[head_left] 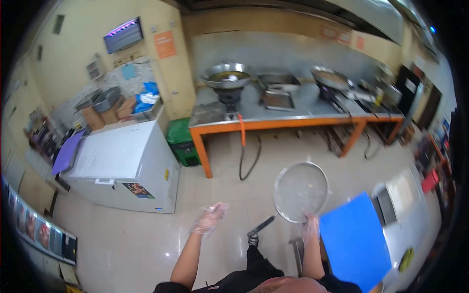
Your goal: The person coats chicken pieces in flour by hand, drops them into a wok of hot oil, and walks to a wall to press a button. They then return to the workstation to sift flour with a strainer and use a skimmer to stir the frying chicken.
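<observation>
My right hand [311, 227], in a clear plastic glove, grips the near rim of a round mesh sieve [301, 191]. The sieve is held out over the floor, its fine mesh see-through. Beside that hand a blue cutting board [355, 242] lies on the metal worktable. My left hand [211, 219], also gloved in clear plastic, is held out over the floor with nothing visible in it; its fingers look loosely extended. Between the hands, near my shoe [253, 240], is a long dark thing [261, 226] whose kind I cannot make out.
Ahead stands an orange-framed cooking bench [278, 120] with a large wok [227, 77], a second wok [331, 77] and trays. A hose [251, 171] hangs below it. At left are a white chest freezer [115, 151] and a green bin [182, 141]. The metal worktable [415, 222] borders my right.
</observation>
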Motion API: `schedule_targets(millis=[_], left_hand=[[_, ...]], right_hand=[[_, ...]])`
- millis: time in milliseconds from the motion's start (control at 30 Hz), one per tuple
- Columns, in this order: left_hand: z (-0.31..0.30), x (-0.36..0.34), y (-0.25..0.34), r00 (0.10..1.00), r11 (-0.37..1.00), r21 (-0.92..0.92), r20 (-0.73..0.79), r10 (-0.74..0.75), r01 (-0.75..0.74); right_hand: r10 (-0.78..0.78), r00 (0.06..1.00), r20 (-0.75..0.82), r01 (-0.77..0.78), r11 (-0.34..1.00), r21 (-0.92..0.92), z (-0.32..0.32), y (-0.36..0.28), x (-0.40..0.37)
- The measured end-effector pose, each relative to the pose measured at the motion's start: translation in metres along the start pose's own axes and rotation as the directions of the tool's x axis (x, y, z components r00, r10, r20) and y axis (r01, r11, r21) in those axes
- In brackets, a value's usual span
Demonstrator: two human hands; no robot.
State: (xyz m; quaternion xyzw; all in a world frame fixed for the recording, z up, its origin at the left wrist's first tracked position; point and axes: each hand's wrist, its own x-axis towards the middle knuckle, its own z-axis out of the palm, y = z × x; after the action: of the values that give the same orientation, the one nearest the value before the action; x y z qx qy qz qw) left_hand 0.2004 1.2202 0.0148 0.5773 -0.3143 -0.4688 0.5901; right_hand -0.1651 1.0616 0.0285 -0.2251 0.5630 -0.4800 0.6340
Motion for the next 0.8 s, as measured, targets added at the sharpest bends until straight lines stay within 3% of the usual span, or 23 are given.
schedule_targets(millis=[33,67,133,167,200,233,300,367,433,567,633,667,767,800], left_hand=[[-0.01,0.043,-0.031,0.997,0.998,-0.015,0.041,-0.062,0.063],[-0.014,0.061,-0.046,0.992,0.953,0.281,0.022,-0.124,0.112],[-0.021,0.099,-0.073,0.969,0.585,0.795,-0.015,-0.246,0.16],[-0.056,0.109,-0.155,0.955,0.813,0.514,-0.04,-0.294,0.272],[-0.086,0.12,-0.228,0.938,0.924,0.16,-0.065,-0.341,0.347],[-0.073,0.105,-0.218,0.873,0.849,0.206,-0.14,-0.467,0.487],[-0.058,0.112,-0.207,0.752,0.721,0.217,-0.238,-0.615,0.658],[-0.052,0.137,-0.185,0.667,0.639,0.2,-0.298,-0.683,0.743],[-0.043,0.182,-0.164,0.627,0.587,0.22,-0.321,-0.71,0.779],[-0.017,0.285,-0.154,0.618,0.557,0.267,-0.326,-0.715,0.786],[-0.001,0.338,-0.153,0.625,0.544,0.312,-0.318,-0.713,0.779],[0.006,0.365,-0.153,0.638,0.539,0.354,-0.298,-0.71,0.764],[0.029,0.454,-0.16,0.684,0.522,0.514,-0.192,-0.704,0.681],[0.047,0.494,-0.163,0.702,0.523,0.565,-0.149,-0.696,0.638]], right_hand=[[-0.029,0.994,0.108,0.014,0.99,0.139,-0.008,0.013,0.045],[0.0,0.992,0.128,-0.013,0.995,0.098,-0.007,0.018,0.081],[0.057,0.992,0.113,-0.064,0.996,0.058,0.0,0.019,0.137],[0.005,0.998,0.059,-0.011,0.994,0.107,0.017,0.015,0.16],[-0.03,0.999,-0.026,0.033,0.987,0.155,0.034,0.009,0.172],[-0.044,0.989,-0.14,0.07,0.98,0.188,0.034,0.006,0.177],[0.0,0.99,-0.14,0.019,0.991,0.135,0.046,-0.028,0.218],[0.023,0.978,-0.207,0.003,0.992,0.125,0.061,-0.069,0.252],[0.041,0.973,-0.229,0.016,0.97,0.243,0.064,-0.102,0.279],[-0.037,0.948,-0.317,0.139,0.942,0.305,0.047,-0.164,0.326],[-0.095,0.894,-0.438,0.244,0.923,0.298,0.033,-0.186,0.369],[-0.1,0.86,-0.501,0.277,0.915,0.293,0.023,-0.187,0.378],[0.025,0.792,-0.61,0.186,0.942,0.28,0.009,-0.215,0.369],[-0.016,0.775,-0.632,0.305,0.885,0.351,0.001,-0.225,0.383]])
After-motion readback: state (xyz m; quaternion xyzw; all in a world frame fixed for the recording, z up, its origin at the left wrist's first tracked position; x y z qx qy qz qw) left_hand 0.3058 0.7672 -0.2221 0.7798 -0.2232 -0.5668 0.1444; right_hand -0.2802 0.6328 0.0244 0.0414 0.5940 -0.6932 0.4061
